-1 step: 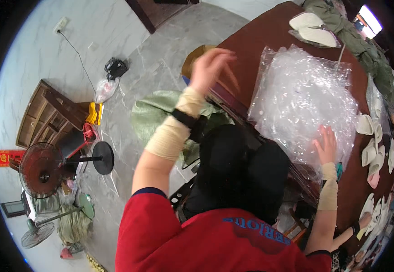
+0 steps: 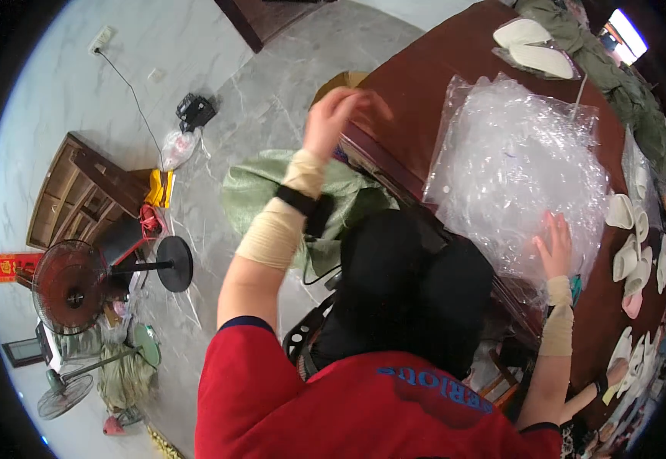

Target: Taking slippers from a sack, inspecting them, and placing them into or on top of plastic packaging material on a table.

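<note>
My right hand (image 2: 555,249) lies with fingers spread on the near right part of a large heap of clear plastic bags (image 2: 513,164). Out past the table's left edge, my left hand (image 2: 333,122) is raised, its fingers apart and partly blurred. Nothing shows in it. Below it a pale green woven sack (image 2: 260,187) hangs over the floor beside my legs. The plastic heap spreads across the brown table (image 2: 409,65), crinkled and shiny.
White slippers (image 2: 536,57) in clear wrap lie at the table's far end, and several more white slippers (image 2: 624,256) line its right side. Another person's hand (image 2: 616,375) is at the lower right. A standing fan (image 2: 73,287) and a wooden rack (image 2: 80,191) occupy the left floor.
My left hand has shifted left and slightly nearer, away from the table. My right hand stays on the plastic bags.
</note>
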`<state>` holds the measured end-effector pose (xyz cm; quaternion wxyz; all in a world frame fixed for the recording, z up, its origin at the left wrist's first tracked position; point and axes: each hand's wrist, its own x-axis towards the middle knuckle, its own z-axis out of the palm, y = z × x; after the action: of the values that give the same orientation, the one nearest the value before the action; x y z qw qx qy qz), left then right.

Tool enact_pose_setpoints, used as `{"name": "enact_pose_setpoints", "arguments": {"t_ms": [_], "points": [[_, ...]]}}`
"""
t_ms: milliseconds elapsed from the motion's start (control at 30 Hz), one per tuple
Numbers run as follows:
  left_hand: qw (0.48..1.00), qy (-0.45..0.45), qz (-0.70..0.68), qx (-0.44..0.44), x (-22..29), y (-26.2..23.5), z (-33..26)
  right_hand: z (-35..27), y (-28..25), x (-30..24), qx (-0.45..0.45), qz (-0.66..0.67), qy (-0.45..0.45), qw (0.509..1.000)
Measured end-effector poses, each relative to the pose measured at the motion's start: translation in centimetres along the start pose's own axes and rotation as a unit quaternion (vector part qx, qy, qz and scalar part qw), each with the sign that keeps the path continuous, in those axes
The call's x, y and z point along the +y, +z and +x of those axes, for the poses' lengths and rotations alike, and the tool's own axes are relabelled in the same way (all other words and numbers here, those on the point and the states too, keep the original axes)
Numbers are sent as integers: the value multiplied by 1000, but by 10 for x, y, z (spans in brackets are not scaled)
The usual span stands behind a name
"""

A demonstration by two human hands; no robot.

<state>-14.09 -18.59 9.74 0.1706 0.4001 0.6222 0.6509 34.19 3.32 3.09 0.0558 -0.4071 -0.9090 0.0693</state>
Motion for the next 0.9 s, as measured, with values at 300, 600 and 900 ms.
{"name": "enact_pose_setpoints", "arguments": {"t_ms": [300,600,900], "points": [[861,-351,361,-70,-334,-132,-228,5,8,-19,-1,1,-36,999],[727,-347,561,-191,-376,-77,-275,1,11,-15,-12,39,17,999],[682,-446,548,-191,-420,-93,-265,0,32,3,-1,71,25,997]]}}
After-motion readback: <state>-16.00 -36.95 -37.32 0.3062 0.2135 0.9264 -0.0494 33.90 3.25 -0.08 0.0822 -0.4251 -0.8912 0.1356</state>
